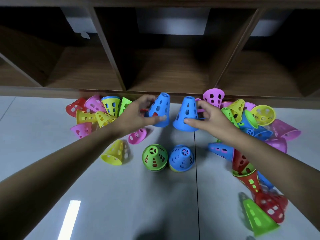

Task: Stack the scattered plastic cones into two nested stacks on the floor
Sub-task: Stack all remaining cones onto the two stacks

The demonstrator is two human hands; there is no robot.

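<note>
Head view, glossy grey floor (110, 196), wooden shelving (107, 49)

Glossy grey tiled floor (121, 196) mirrors a ceiling light; dark wooden cubby shelving (110, 54) runs along behind.

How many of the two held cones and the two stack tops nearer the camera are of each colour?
Blue: 3 (left-held cone, right-held cone, right stack top)
Green: 1 (left stack top)
Total: 4
</note>
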